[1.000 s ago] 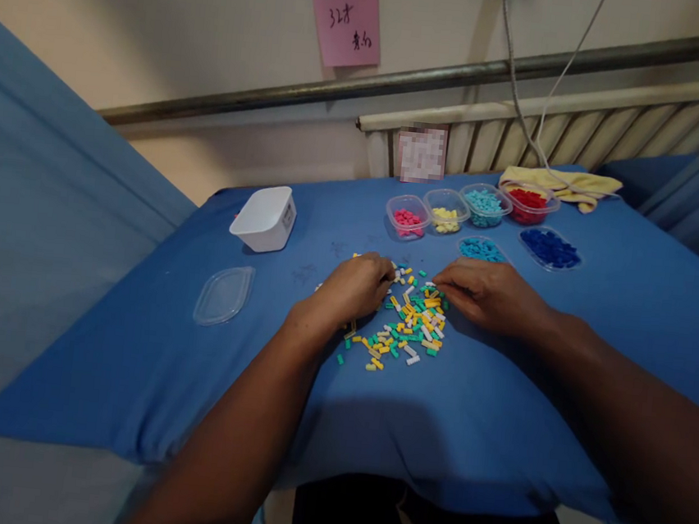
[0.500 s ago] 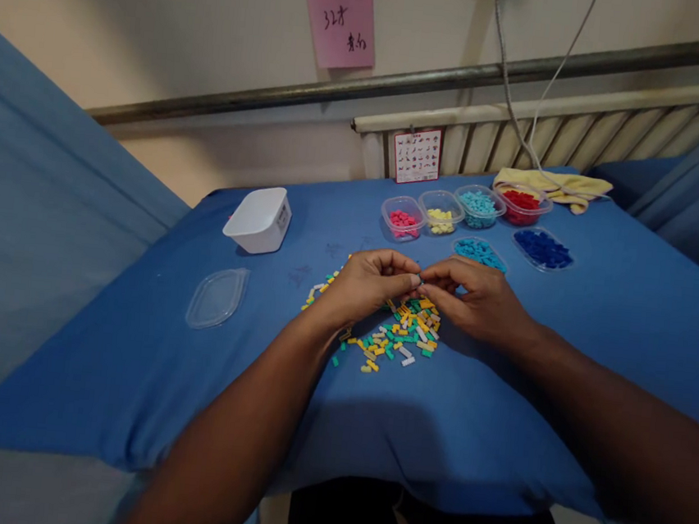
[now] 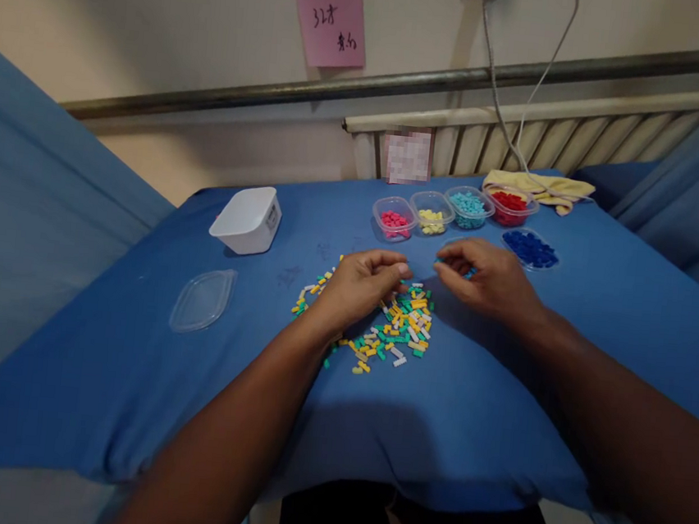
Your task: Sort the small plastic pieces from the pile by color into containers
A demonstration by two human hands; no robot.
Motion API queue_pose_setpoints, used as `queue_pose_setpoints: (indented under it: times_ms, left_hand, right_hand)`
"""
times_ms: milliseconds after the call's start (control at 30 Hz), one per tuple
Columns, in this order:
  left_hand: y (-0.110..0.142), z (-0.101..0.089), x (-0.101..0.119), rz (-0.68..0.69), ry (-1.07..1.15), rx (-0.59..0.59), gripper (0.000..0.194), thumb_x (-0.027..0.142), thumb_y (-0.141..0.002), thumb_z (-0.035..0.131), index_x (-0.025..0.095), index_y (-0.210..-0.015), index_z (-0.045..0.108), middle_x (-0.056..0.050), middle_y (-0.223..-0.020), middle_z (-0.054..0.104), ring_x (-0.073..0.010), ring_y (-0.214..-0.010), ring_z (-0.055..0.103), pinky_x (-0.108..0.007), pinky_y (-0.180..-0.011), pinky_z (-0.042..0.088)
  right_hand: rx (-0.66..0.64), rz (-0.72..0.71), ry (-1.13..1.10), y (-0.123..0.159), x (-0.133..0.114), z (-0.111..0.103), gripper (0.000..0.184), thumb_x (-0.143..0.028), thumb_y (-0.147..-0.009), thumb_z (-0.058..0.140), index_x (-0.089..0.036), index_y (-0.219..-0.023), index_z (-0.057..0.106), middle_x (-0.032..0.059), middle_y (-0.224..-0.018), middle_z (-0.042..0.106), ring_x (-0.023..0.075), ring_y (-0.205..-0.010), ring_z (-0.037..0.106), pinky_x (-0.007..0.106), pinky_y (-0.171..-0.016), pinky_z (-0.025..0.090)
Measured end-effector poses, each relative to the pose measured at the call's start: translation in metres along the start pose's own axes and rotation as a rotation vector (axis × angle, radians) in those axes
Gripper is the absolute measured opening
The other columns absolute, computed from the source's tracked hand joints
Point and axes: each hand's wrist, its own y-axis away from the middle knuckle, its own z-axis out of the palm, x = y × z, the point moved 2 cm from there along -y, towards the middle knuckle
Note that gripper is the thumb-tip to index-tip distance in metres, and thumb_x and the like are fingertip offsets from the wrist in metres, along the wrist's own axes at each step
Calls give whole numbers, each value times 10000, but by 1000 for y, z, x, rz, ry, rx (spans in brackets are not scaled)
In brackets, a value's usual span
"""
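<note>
My left hand [image 3: 364,286] is over a loose pile of small building blocks [image 3: 401,333] in yellow, green and white. Its thumb and forefinger are pinched; anything between them is too small to name. To the right, my right hand [image 3: 481,276] hovers in front of a tub of light blue blocks, which it mostly hides. Thumb and fingertips come close together there, with a bluish speck at their tips that I cannot identify. A gap separates the two hands.
Clear tubs of pink [image 3: 394,221], pale yellow [image 3: 433,219], turquoise [image 3: 469,209] and red blocks [image 3: 509,206] line the back, with dark blue blocks [image 3: 529,249] nearer. A white box [image 3: 247,221] and a clear lid [image 3: 202,301] lie left; a yellow cloth [image 3: 542,188] lies behind.
My hands were touching at the fingertips over the pile, around something tiny. Now they are apart, the right one shifted right and slightly up. The view has turned slightly.
</note>
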Motion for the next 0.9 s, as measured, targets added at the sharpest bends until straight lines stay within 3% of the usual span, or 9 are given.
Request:
queue_pose_setpoints:
  times_ms: [133,233,400,533,600,700,767,900]
  left_hand:
    - [-13,-39,0,174,-268,294,321,377,-937,737,158,-1162,803,-82,-1028,813,-174,-823,727,-298,-780,571]
    - [-19,-60,-6,252,-525,355,310,326,-975,671,163,-1198,813,-91,-1137,820,-220,-1013,752,-352,-956,581]
    - [-18,-56,-16,373,-935,139,331,231,-1019,590,200,-1261,814,-107,-1306,790,-260,-1248,716,-414,-1144,523]
    - [-14,-43,-14,480,-1023,-111,367,165,-1011,565,217,-1277,813,-94,-1327,789,-258,-1269,705,-432,-1187,502]
    - [-12,-44,-10,446,-1035,-98,377,154,-1001,555,215,-1261,822,-90,-1263,809,-261,-1208,725,-433,-1156,523]
    - [-11,-51,-3,382,-1051,67,395,154,-988,551,191,-1283,811,-100,-1255,804,-268,-1194,726,-419,-1132,531]
    - [-10,-55,-2,374,-1054,115,392,166,-995,554,175,-1304,796,-110,-1291,787,-265,-1209,717,-399,-1120,530]
    - [-13,-51,-9,402,-1122,5,348,216,-1045,537,162,-1254,809,-121,-1217,781,-266,-1163,700,-393,-1067,530]
  right_hand:
    - [43,183,237,-4,44,-20,208,-268,-900,715,-200,-1078,797,96,-889,785,263,-742,712,396,-709,556]
    - [11,202,354,-2,66,-22,222,-250,-882,693,-206,-1062,816,122,-908,806,310,-795,726,433,-730,563]
    - [-47,205,400,4,74,-18,324,-222,-910,636,-186,-1165,832,160,-1073,830,352,-922,753,469,-808,583]
    - [-60,194,406,2,68,-18,333,-215,-927,640,-178,-1191,839,162,-1112,829,357,-969,759,456,-825,580]
    - [-57,176,390,1,63,-18,301,-233,-939,650,-186,-1163,845,151,-1087,831,344,-943,758,448,-814,577]
    - [-38,125,342,1,55,-16,257,-257,-958,657,-198,-1122,847,136,-1070,833,327,-928,760,439,-818,578]
    - [-26,80,308,1,49,-14,245,-268,-976,650,-206,-1113,843,132,-1085,835,327,-956,768,443,-842,583]
    - [-58,8,261,3,37,-7,244,-253,-1001,626,-219,-1131,831,125,-1115,839,328,-994,780,454,-866,599]
